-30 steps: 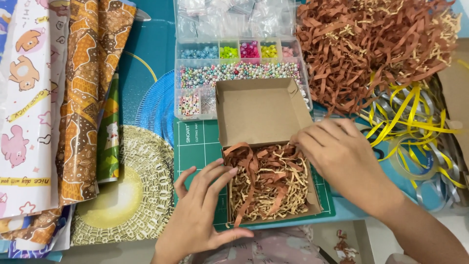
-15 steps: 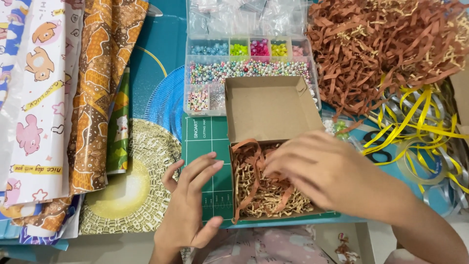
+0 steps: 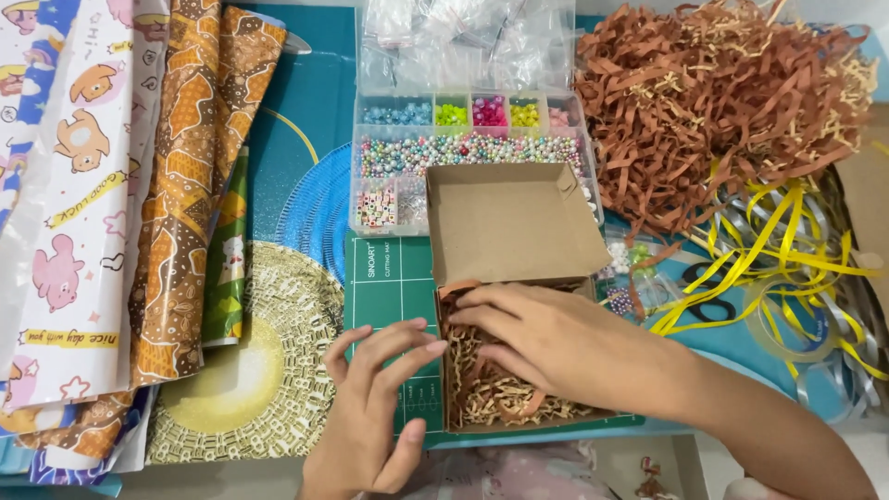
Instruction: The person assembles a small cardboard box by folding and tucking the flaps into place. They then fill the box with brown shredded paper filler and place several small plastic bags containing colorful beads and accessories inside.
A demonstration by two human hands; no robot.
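Note:
A small brown cardboard box [image 3: 515, 218] lies open on a green cutting mat [image 3: 394, 287], its lid flipped back. Brown and tan shredded paper [image 3: 495, 393] fills the box. My right hand [image 3: 546, 338] lies flat inside the box, palm down, pressing on the shreds. My left hand [image 3: 375, 407] rests against the box's left wall with its fingers spread, holding nothing.
A clear bead organiser [image 3: 468, 153] sits behind the box. A big heap of brown paper shreds [image 3: 722, 102] lies at the back right, with yellow and silver ribbon [image 3: 787, 250] below it. Patterned wrapping papers [image 3: 120, 204] cover the left side.
My right hand has moved from the box's right edge across to the left, over the shreds inside. My left hand has stayed at the box's left side.

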